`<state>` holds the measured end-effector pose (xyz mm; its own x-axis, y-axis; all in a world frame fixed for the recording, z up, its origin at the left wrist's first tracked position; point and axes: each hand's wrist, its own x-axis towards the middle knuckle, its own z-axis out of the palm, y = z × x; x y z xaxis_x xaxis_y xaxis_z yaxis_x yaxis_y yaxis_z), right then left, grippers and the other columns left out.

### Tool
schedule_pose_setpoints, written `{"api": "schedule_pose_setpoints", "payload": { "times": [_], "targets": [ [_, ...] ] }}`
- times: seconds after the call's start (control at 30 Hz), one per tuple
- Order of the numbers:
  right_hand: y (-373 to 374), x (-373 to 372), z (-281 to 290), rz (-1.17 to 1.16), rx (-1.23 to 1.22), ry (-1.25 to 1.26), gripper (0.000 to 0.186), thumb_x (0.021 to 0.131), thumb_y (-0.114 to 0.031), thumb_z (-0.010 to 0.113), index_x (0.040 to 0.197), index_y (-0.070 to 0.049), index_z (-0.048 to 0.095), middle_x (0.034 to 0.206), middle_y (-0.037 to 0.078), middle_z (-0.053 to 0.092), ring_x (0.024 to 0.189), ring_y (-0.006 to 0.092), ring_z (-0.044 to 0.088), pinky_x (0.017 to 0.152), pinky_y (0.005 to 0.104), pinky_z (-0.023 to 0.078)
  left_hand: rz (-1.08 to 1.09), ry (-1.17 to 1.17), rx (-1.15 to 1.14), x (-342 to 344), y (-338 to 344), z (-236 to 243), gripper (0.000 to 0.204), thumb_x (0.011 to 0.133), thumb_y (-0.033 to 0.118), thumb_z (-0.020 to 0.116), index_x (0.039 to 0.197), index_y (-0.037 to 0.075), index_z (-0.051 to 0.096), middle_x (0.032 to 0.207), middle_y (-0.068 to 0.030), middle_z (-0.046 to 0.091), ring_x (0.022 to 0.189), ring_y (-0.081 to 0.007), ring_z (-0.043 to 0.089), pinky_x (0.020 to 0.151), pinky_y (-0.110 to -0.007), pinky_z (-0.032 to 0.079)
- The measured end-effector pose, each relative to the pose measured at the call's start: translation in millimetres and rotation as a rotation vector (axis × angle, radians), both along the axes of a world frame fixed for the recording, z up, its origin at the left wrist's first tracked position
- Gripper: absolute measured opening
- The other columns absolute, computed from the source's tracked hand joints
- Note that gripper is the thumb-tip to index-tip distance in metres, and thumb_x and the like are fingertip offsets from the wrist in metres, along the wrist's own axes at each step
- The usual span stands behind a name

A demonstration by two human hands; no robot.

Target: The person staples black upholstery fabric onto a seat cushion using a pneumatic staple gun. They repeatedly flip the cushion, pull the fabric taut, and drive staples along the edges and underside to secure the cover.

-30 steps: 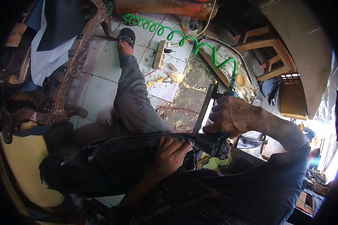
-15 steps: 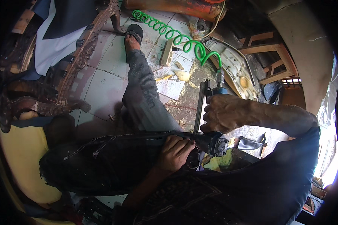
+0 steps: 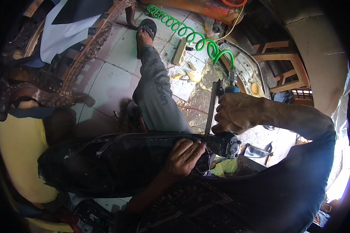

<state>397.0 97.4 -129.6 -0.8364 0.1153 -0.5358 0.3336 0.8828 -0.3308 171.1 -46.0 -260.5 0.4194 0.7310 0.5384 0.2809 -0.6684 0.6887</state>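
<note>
A black motorcycle seat (image 3: pixel 101 167) with white stitching lies across my lap. My left hand (image 3: pixel 184 156) presses on the right end of its cover, fingers bent and close together, pinching at the edge. My right hand (image 3: pixel 237 113) is wrapped round the handle of an air stapler (image 3: pixel 233 146). Its long magazine points up and away from me, and its nose end sits by my left fingertips at the seat's edge. The exact contact there is hard to see. A green coiled air hose (image 3: pixel 201 43) joins the stapler's handle end.
Carved wooden furniture frames (image 3: pixel 76 58) with grey cloth stand at the left, above yellow foam (image 3: pixel 21 155). On the tiled floor lie a power strip (image 3: pixel 180 52) and foam scraps. A pale seat base (image 3: pixel 249 73), a wooden frame (image 3: pixel 293 70) and an orange tank (image 3: pixel 198 11) are farther off.
The view has shifted slightly, so the floor and furniture sit a little to the right and higher. Both hands keep their hold, with the stapler still at the seat's edge.
</note>
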Motion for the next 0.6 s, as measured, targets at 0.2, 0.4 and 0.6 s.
{"api": "schedule_pose_setpoints", "payload": {
  "times": [0.2,0.4,0.6],
  "targets": [
    [-3,3,-6,0.039,0.029,0.034,0.017,0.090,-0.019,0.062,0.100,-0.015,0.075,0.074,0.007,0.073,0.077,0.0264,0.075,0.065,0.0402,0.060,0.079,0.044,0.007,0,-5,2,0.028,0.084,0.008,0.085,0.110,0.000,0.074,0.102,-0.0101,0.076,0.095,-0.0245,0.067,0.090,-0.043,0.056],
    [-1,2,9,0.043,0.076,-0.023,0.008,0.087,-0.018,0.067,0.094,-0.015,0.071,0.074,0.005,0.072,0.077,0.0258,0.075,0.070,0.0398,0.060,0.097,0.017,-0.007,-1,-5,-1,0.028,0.084,0.009,0.086,0.109,0.001,0.076,0.102,-0.0074,0.077,0.100,-0.0238,0.065,0.092,-0.042,0.055],
    [-2,-4,20,0.012,0.107,0.028,0.015,0.085,-0.023,0.069,0.099,-0.017,0.071,0.077,0.002,0.068,0.085,0.0216,0.073,0.082,0.0385,0.058,0.125,0.023,0.004,-4,-3,-2,0.031,0.083,0.008,0.085,0.112,0.000,0.076,0.105,-0.0081,0.078,0.102,-0.0229,0.065,0.092,-0.041,0.054]
  ]
}}
